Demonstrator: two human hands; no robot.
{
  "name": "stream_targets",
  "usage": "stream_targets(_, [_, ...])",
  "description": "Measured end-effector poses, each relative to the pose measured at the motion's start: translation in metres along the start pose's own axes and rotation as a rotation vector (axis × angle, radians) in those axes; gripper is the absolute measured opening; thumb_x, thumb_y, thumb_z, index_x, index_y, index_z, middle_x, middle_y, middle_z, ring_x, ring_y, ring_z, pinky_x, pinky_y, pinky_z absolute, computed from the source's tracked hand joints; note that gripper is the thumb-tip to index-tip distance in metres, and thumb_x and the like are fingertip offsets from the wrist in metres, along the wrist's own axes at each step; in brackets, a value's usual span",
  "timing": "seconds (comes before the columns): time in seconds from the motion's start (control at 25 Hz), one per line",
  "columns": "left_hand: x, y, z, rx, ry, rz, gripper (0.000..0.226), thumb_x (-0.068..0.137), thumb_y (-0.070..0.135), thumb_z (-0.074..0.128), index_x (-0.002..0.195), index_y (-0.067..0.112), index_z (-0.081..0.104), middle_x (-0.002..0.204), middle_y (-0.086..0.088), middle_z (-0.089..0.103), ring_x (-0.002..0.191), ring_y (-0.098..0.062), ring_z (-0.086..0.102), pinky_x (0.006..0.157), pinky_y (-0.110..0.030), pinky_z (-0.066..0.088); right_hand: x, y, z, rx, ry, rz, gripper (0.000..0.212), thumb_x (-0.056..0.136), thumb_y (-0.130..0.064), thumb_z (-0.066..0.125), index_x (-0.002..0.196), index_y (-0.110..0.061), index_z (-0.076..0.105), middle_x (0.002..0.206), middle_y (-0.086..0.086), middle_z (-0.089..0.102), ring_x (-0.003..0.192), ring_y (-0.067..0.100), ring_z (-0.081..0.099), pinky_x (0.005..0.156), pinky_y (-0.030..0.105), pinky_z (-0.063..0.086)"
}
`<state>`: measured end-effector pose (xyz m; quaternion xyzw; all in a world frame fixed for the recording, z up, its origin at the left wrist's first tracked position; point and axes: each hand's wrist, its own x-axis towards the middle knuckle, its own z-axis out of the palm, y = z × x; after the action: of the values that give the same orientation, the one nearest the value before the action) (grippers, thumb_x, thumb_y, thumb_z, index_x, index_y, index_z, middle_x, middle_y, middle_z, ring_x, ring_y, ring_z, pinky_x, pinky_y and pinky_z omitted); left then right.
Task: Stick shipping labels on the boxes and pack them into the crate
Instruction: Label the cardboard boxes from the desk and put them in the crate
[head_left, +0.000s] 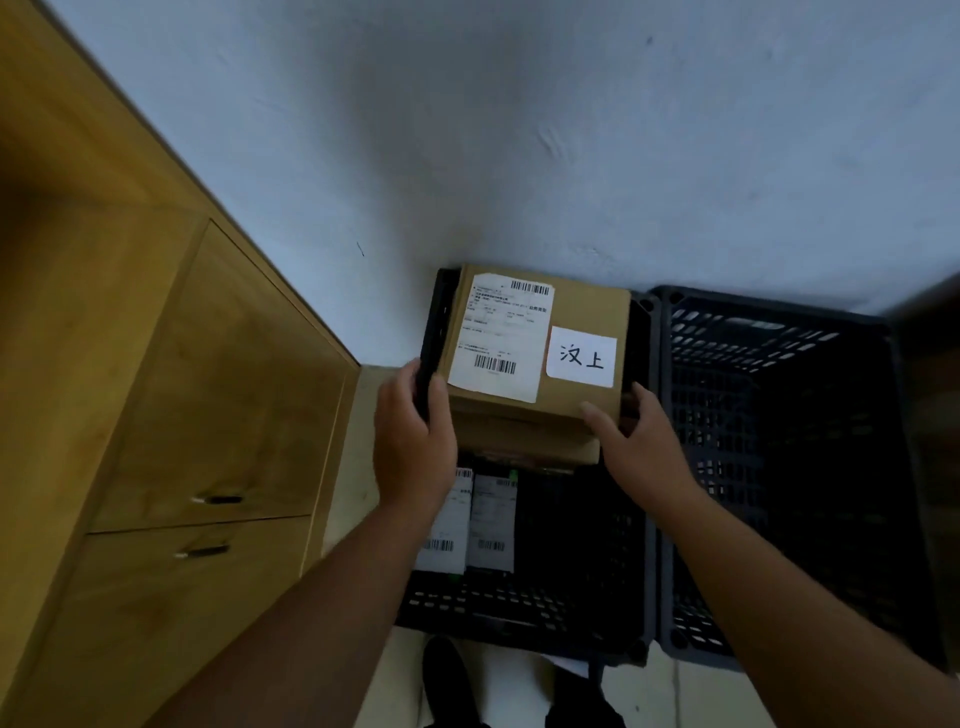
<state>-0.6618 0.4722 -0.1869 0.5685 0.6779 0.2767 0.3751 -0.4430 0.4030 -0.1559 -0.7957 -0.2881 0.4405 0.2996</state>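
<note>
Both hands (415, 436) (631, 441) clasp the labelled box (535, 343) (apparently over the crate (524, 613)).

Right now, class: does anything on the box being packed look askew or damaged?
Yes. The shipping label on the cardboard box sits slightly crooked, with ragged, torn-looking edges. The small handwritten sticker beside it looks intact.

My single head camera looked steeply down from close above at the crate (524, 613) by the wall (519, 130), both forearms entering from the bottom edge.
</note>
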Motion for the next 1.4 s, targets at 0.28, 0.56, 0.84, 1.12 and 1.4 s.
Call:
stream_targets(0.28, [-0.092, -0.087, 0.005, 0.382, -0.265, 0.173, 0.041, 0.1, 0.04, 0.051, 0.139, 0.029, 0.048, 0.138, 0.009, 0.048, 0.122, -0.011, 0.049, 0.099, -0.033, 0.047, -0.044, 0.096, 0.085, 0.032, 0.083, 0.102, 0.04, 0.087, -0.046, 0.074, 0.118, -0.03, 0.055, 0.11, -0.014, 0.059, 0.091, -0.02, 0.058, 0.07, 0.001, 0.046])
stream_targets(0.56, [-0.071, -0.154, 0.067, 0.618, -0.296, 0.379, 0.041, 0.094, 0.038, 0.056, 0.128, 0.016, 0.058, 0.12, -0.002, 0.055, 0.112, -0.02, 0.052, 0.094, -0.033, 0.044, 0.051, 0.229, 0.171, -0.179, -0.289, 0.305, 0.097, 0.081, -0.061, 0.073, 0.153, -0.008, 0.034, 0.147, 0.012, 0.052, 0.116, 0.023, 0.059, 0.065, 0.006, 0.049])
stream_targets(0.84, [-0.061, -0.167, 0.084, 0.516, -0.23, 0.358, 0.034, 0.095, 0.038, 0.057, 0.124, 0.02, 0.059, 0.119, 0.005, 0.054, 0.113, -0.013, 0.051, 0.096, -0.033, 0.047, 0.099, 0.27, 0.196, -0.047, -0.428, 0.377, 0.089, 0.072, -0.055, 0.083, 0.144, -0.014, 0.051, 0.136, 0.01, 0.062, 0.112, 0.025, 0.066, 0.094, 0.04, 0.057])
stream_targets(1.12, [-0.059, -0.171, 0.083, 0.461, -0.176, 0.301, 0.029, 0.092, 0.034, 0.063, 0.118, 0.023, 0.06, 0.115, 0.008, 0.055, 0.111, -0.011, 0.051, 0.092, -0.026, 0.044, 0.103, 0.269, 0.203, 0.044, -0.484, 0.4, 0.07, 0.076, -0.047, 0.084, 0.135, -0.017, 0.06, 0.129, 0.009, 0.066, 0.111, 0.025, 0.068, 0.099, 0.044, 0.055])
stream_targets(1.4, [-0.06, -0.169, 0.08, 0.425, -0.184, 0.262, 0.028, 0.092, 0.032, 0.064, 0.119, 0.021, 0.061, 0.116, 0.006, 0.055, 0.111, -0.013, 0.052, 0.094, -0.032, 0.048, 0.094, 0.26, 0.188, 0.285, -0.649, 0.5, 0.058, 0.065, -0.044, 0.084, 0.116, -0.022, 0.067, 0.097, 0.001, 0.08, 0.088, 0.018, 0.077, 0.067, 0.032, 0.061])
